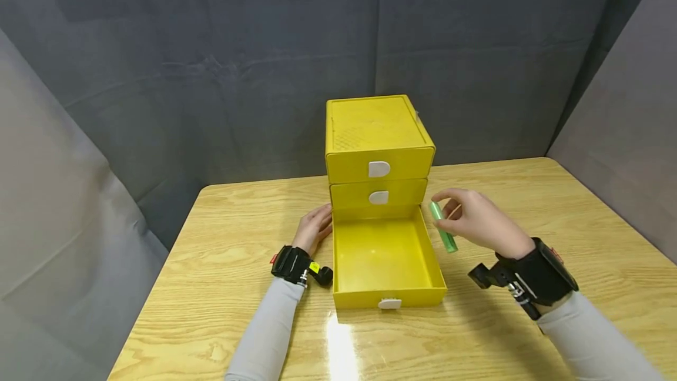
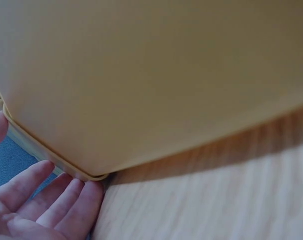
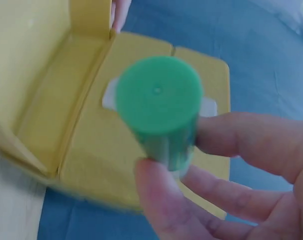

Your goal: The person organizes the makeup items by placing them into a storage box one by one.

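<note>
A yellow drawer cabinet (image 1: pixel 378 125) stands on the table, its lowest drawer (image 1: pixel 388 298) pulled out with nothing visible inside. To the right of that drawer, my right hand (image 1: pixel 476 219) pinches a slim green tube (image 1: pixel 448 241) between thumb and fingers, holding it tilted. Close up in the right wrist view, the tube's flat round end (image 3: pixel 159 95) faces the camera. On the cabinet's left side, the fingers of my left hand (image 1: pixel 314 228) touch its edge without wrapping round it. In the left wrist view these fingers (image 2: pixel 66 200) lie fairly straight against the cabinet's rim.
Two upper drawers with white pull tabs (image 1: pixel 378 197) are closed above the pulled-out one. The wooden table (image 1: pixel 238 287) extends to both sides. Grey cloth (image 1: pixel 238 75) hangs behind it and at the sides.
</note>
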Demonstrator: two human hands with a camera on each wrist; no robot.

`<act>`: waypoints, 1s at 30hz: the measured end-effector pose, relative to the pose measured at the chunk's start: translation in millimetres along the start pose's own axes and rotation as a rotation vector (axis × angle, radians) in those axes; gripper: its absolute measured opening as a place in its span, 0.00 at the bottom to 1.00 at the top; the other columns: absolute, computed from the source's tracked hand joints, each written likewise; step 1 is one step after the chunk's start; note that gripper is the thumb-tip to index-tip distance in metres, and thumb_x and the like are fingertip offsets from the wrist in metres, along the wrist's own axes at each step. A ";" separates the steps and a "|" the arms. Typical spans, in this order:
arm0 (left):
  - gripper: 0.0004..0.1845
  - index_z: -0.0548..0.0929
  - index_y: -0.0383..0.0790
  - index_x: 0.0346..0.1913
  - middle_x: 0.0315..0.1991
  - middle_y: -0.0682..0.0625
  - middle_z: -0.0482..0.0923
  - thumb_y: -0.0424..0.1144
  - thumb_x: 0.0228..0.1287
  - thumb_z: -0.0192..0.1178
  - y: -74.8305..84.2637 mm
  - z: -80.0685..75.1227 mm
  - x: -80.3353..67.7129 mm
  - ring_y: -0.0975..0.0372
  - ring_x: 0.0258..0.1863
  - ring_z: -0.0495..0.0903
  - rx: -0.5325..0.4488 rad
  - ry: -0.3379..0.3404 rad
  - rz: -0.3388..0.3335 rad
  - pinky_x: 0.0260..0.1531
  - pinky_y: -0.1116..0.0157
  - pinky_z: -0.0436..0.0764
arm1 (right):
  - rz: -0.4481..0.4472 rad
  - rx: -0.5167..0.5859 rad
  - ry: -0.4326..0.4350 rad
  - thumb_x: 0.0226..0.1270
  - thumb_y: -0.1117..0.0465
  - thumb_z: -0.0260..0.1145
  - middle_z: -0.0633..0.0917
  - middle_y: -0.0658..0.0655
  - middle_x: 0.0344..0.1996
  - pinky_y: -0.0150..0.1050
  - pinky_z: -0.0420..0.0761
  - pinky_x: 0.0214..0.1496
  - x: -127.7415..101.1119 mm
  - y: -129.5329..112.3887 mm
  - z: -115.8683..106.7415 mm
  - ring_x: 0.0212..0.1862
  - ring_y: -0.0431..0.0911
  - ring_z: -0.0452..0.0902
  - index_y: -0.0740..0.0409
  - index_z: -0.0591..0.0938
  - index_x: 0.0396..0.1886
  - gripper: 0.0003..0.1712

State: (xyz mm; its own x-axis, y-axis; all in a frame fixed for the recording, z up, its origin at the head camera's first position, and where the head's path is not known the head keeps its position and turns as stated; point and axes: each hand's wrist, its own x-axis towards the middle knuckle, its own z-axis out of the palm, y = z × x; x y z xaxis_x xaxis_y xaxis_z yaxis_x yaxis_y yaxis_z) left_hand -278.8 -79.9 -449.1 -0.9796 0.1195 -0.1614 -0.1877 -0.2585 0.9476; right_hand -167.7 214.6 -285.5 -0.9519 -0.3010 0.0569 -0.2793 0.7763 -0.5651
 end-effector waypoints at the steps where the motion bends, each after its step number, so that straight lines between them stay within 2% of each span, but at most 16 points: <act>1: 0.25 0.69 0.33 0.61 0.61 0.42 0.68 0.44 0.65 0.55 0.4 0.2 0.1 0.54 0.59 0.69 0.001 -0.001 0.002 0.58 0.59 0.70 | -0.006 0.014 -0.009 0.56 0.64 0.67 0.80 0.58 0.32 0.36 0.77 0.30 4.5 -2.5 2.8 0.33 0.47 0.75 0.69 0.74 0.53 0.25; 9: 0.25 0.69 0.32 0.61 0.62 0.41 0.67 0.42 0.66 0.53 1.3 -0.1 1.1 0.54 0.60 0.68 0.004 -0.004 -0.001 0.58 0.59 0.70 | -0.076 0.131 -0.085 0.57 0.67 0.65 0.79 0.57 0.27 0.35 0.77 0.30 39.4 -16.5 40.1 0.27 0.44 0.73 0.71 0.74 0.52 0.23; 15: 0.26 0.69 0.33 0.61 0.61 0.42 0.68 0.44 0.65 0.55 2.1 0.3 -0.8 0.54 0.60 0.68 0.006 0.000 -0.010 0.58 0.59 0.70 | -0.110 0.175 -0.146 0.56 0.69 0.65 0.78 0.57 0.23 0.33 0.78 0.26 58.6 -29.7 72.8 0.22 0.42 0.73 0.71 0.74 0.50 0.21; 18: 0.26 0.69 0.32 0.62 0.61 0.41 0.67 0.44 0.66 0.54 2.5 0.7 -1.9 0.53 0.60 0.67 0.009 -0.002 0.001 0.58 0.58 0.70 | -0.086 0.183 -0.166 0.54 0.70 0.67 0.78 0.58 0.23 0.35 0.81 0.25 69.2 -34.8 88.4 0.21 0.42 0.73 0.72 0.75 0.48 0.21; 24: 0.25 0.69 0.32 0.61 0.61 0.40 0.68 0.43 0.65 0.55 1.6 1.4 -1.2 0.53 0.60 0.68 -0.004 0.000 0.002 0.57 0.59 0.70 | -0.032 0.118 -0.200 0.52 0.69 0.68 0.80 0.56 0.24 0.31 0.79 0.22 90.8 -37.1 113.5 0.21 0.41 0.76 0.70 0.77 0.45 0.19; 30: 0.26 0.70 0.31 0.61 0.61 0.40 0.68 0.44 0.65 0.55 0.4 0.8 -0.3 0.53 0.60 0.68 -0.004 -0.006 0.002 0.58 0.58 0.70 | 0.064 0.106 -0.256 0.51 0.67 0.69 0.81 0.58 0.29 0.33 0.80 0.24 107.1 -38.4 130.1 0.22 0.46 0.81 0.70 0.77 0.44 0.20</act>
State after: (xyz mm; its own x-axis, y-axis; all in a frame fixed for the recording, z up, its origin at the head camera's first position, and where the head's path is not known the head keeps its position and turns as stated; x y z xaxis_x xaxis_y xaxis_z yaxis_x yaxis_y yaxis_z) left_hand -278.5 -79.3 -448.4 -0.9795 0.1252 -0.1579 -0.1862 -0.2627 0.9467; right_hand -242.5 80.6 -364.8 -0.9009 -0.3933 -0.1835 -0.1918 0.7401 -0.6446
